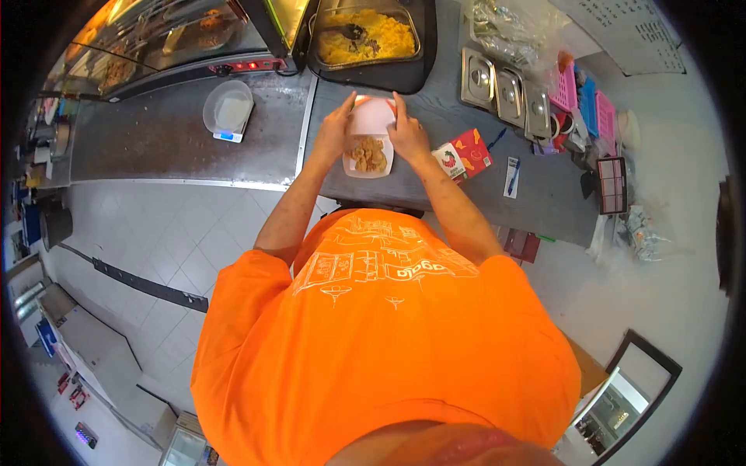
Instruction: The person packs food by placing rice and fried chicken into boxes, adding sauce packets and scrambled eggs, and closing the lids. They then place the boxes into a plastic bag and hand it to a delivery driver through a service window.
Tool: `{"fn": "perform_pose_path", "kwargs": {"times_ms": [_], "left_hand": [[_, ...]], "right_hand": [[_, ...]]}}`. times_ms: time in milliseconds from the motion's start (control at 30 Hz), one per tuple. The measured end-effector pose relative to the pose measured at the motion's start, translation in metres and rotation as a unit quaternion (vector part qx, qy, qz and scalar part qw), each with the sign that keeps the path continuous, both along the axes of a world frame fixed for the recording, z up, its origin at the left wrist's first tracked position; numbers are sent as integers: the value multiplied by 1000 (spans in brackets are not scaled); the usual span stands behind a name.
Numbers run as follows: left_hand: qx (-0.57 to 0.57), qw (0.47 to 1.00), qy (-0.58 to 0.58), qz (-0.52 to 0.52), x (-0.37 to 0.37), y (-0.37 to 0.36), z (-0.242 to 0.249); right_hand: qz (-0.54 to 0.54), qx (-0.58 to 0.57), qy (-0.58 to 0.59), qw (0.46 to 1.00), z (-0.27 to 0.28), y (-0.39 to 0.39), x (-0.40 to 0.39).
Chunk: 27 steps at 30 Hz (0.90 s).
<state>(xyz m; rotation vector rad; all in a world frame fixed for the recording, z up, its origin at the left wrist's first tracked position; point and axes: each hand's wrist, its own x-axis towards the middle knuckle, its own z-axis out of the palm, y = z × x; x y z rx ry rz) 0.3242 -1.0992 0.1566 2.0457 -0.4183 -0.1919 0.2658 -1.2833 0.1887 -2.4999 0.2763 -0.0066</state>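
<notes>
A paper takeaway box stands on the grey counter in front of me, with golden-brown fried pieces (367,155) in its base (373,173). Its lid (373,119) is raised, white inside with an orange edge at the far end. My left hand (335,133) grips the left side of the lid. On the opposite side my right hand (408,133) grips it too, index finger stretched along the edge. Right of that hand lies a red and white printed carton (464,155).
Beyond the box sits a metal tray of yellow food (369,39) with a dark utensil. A plastic bowl on a scale (230,110) stands left. Lidded steel containers (507,95), pink baskets (565,85) and a pen (514,177) are on the right. A glass heated display (167,43) borders the back left.
</notes>
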Motion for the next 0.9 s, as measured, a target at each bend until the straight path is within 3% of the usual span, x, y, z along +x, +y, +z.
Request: {"fn": "perform_pose_path", "kwargs": {"times_ms": [67,100,133,167,200,233,267,333,367,400,467,533,567,633,667,733,767,800,900], "left_hand": [[-55,991,-91,-81,-5,20,7],[-56,991,-93,-84,-13,30,12],[-58,990,52,-114,-24,41,17],[-59,968,196,-143,-31,50,19],[-59,968,196,-145,-32,61,7],[29,963,-54,-263,-34,72,-18],[115,877,-300,-357,-37,77,-39],[134,862,-298,-388,-42,72,-46],[124,887,-255,-365,-46,63,-31],[114,908,-212,-342,-48,53,-15],[102,913,-164,-358,-45,34,-5],[120,926,-62,-351,-33,14,-5],[119,927,-65,-351,-25,10,-4],[9,950,77,-304,-13,5,-1],[-46,948,149,-276,-8,4,0],[-51,945,160,-279,-9,5,-2],[-67,936,219,-266,-11,6,5],[-83,923,277,-252,-12,7,13],[-63,924,300,-228,-19,-2,35]], "right_hand": [[41,-38,5,998,-3,-12,-13],[123,-45,-106,986,-17,-20,-24],[204,-51,-214,954,-31,-24,-34],[202,-52,-213,954,-38,-22,-46],[230,-48,-211,949,-44,-19,-61],[259,-43,-210,942,-46,-16,-71],[258,-44,-210,942,-46,-11,-80],[129,55,-115,983,-50,8,-93],[49,36,-131,989,-60,15,-97],[47,37,-130,990,-71,17,-100],[-52,303,33,951,-101,15,-104],[-79,329,27,941,-110,15,-100],[-104,385,24,917,-104,13,-94],[-149,533,30,832,-59,13,-85],[-150,532,29,833,-45,12,-80],[-124,595,31,793,-29,8,-71],[-132,608,48,781,-18,6,-69],[-133,608,46,781,-17,5,-70],[-128,577,73,804,-16,-2,-74]]}}
